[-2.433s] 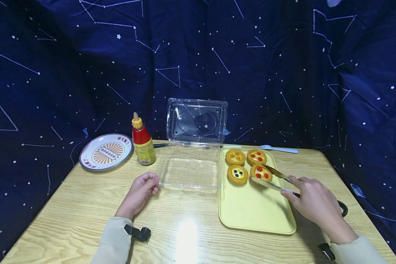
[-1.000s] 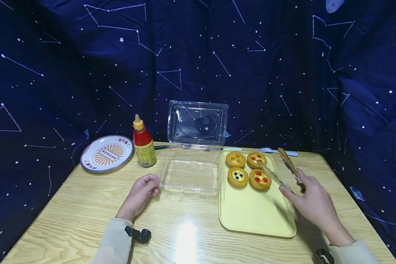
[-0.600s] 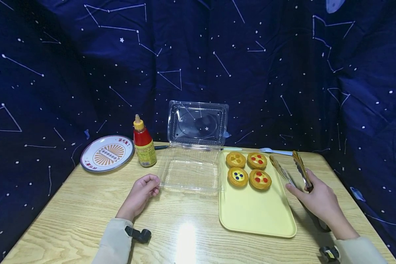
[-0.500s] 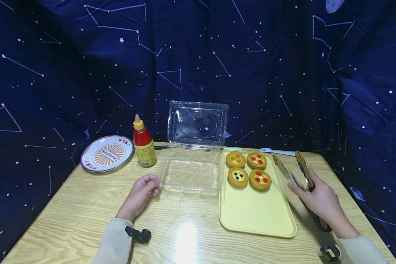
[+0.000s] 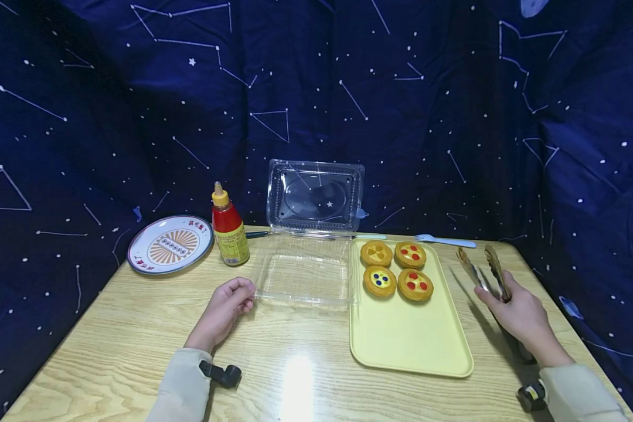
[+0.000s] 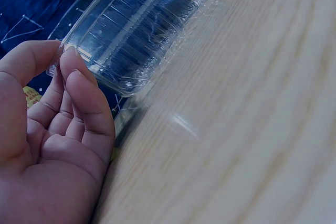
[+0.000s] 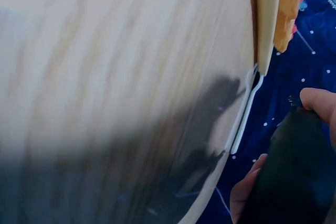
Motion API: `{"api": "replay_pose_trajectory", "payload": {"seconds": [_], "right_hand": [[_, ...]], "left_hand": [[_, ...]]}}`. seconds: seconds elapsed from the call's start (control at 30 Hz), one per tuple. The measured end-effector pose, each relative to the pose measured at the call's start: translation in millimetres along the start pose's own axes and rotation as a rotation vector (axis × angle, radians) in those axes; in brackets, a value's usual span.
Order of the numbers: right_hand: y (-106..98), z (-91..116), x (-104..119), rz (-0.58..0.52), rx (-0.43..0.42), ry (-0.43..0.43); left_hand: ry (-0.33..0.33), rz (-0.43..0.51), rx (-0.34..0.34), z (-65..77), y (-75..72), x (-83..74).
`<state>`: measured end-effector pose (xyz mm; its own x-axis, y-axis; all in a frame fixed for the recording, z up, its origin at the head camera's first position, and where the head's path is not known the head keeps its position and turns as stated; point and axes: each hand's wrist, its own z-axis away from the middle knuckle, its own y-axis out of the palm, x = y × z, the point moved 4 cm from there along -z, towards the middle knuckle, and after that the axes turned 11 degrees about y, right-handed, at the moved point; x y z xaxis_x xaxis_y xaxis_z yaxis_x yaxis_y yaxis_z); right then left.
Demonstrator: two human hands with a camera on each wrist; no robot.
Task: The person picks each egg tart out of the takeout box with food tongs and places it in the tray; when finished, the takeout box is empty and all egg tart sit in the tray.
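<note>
My left hand (image 5: 225,305) pinches the near left corner of a clear plastic clamshell box (image 5: 306,275), whose lid stands raised at the back. In the left wrist view the thumb and fingertips meet on the box's rim (image 6: 86,59). Tongs (image 5: 498,273) with spread metal tips are gripped in my right hand (image 5: 522,310), over the table right of the yellow tray (image 5: 411,346). In the right wrist view their dark handle (image 7: 289,166) covers part of the hand. Several tarts lie at the tray's far end: two red-dotted (image 5: 415,285), one blue-dotted (image 5: 380,281), one with orange wedges (image 5: 377,253).
A red squeeze bottle (image 5: 230,228) with a yellow cap stands left of the box, beside a patterned white plate (image 5: 170,244). A light blue fork (image 5: 445,240) lies behind the tray. A starry dark blue cloth (image 5: 316,88) hangs behind the wooden table (image 5: 137,351).
The tongs have let go of the front red-dotted tart, which rests on the tray. My right hand has moved right with them, off the tray. The left hand keeps its hold.
</note>
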<state>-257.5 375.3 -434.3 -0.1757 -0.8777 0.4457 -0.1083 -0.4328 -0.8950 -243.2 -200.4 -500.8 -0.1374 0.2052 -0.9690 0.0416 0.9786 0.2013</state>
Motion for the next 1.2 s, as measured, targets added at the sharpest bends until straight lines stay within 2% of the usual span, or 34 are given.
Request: {"api": "replay_pose_trajectory", "payload": {"seconds": [0.13, 0.4, 0.87, 1.2], "right_hand": [[3, -4, -7, 0.027, 0.035, 0.022], [3, -12, -12, 0.131, 0.015, -0.003], [0, -17, -16, 0.261, 0.108, 0.027], [3, -19, -21, 0.25, 0.201, 0.06]], "left_hand": [[-0.003, -0.002, -0.003, -0.6, -0.4, 1.5], [-0.001, 0.005, -0.004, -0.8, 0.6, 0.6], [-0.001, 0.016, -0.005, -0.2, 1.1, 0.2], [0.011, 0.016, 0.005, 0.1, 0.1, 1.3]]}}
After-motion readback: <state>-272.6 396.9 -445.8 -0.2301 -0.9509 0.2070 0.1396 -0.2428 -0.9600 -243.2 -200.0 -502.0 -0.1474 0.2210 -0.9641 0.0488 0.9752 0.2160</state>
